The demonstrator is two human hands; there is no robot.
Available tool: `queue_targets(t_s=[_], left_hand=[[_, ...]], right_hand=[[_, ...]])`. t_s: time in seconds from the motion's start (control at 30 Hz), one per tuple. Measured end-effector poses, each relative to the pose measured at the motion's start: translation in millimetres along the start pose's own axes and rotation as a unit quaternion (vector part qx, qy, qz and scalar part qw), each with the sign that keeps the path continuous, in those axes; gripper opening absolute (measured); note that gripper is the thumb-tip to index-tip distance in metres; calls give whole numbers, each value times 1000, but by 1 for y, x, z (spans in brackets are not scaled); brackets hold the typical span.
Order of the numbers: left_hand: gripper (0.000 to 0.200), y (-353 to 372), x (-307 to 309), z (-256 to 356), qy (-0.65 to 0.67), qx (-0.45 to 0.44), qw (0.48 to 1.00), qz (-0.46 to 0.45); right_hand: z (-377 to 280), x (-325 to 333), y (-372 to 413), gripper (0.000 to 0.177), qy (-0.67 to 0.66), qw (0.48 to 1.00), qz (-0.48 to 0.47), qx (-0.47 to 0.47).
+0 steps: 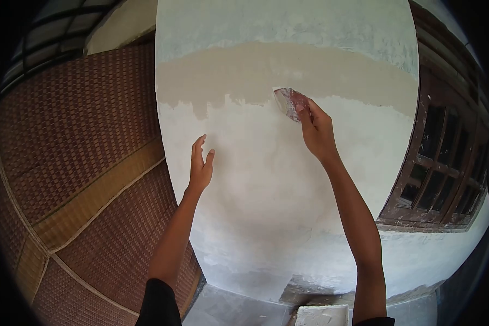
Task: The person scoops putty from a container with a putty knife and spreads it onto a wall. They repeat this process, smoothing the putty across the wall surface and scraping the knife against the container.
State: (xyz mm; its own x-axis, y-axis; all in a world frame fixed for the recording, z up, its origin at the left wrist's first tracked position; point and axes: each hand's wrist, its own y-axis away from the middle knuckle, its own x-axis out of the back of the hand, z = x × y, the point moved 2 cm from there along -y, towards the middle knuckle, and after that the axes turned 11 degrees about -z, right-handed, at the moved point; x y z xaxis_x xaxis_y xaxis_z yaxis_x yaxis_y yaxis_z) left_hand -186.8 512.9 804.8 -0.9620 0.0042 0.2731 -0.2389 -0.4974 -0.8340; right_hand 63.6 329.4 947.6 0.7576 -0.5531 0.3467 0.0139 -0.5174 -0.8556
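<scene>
The right hand (318,129), a little right of the upper centre of the frame, has its fingers closed around a flat scraper (286,102), reddish-brown and smeared with white. The scraper is tilted and lies over the lower edge of a beige band (315,68) that crosses the upper part of the wall (261,185); whether its edge touches there I cannot tell. The left hand (200,171), left of centre, holds nothing; its fingers are loosely spread with the thumb apart, in front of the white part of the wall. Contact with the wall is unclear.

At the bottom of the frame, right of centre, sits a container (321,316) with whitish material, partly cut off. A patterned woven mat (81,114) fills the left side, and a brown-framed window (444,163) stands at the right.
</scene>
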Motion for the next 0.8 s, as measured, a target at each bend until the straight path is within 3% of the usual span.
queue_targets(t_s=[0.13,0.2,0.33,0.4,0.8], left_hand=[[51,-29,-11,-22,6,-23,1000,1],[53,-37,-18,-26,-52,-77,995,20],[57,-54,-24,-30,-94,-125,987,23],[61,-63,-25,-34,-163,-157,974,29],[61,-70,-33,-64,-264,-196,942,67]], right_hand=[[-7,-9,-17,29,103,994,-15,17],[-6,-17,-24,29,173,973,17,148],[-2,-27,-31,33,220,964,4,152],[5,-35,-34,39,311,922,29,228],[32,-72,-30,46,543,801,56,246]])
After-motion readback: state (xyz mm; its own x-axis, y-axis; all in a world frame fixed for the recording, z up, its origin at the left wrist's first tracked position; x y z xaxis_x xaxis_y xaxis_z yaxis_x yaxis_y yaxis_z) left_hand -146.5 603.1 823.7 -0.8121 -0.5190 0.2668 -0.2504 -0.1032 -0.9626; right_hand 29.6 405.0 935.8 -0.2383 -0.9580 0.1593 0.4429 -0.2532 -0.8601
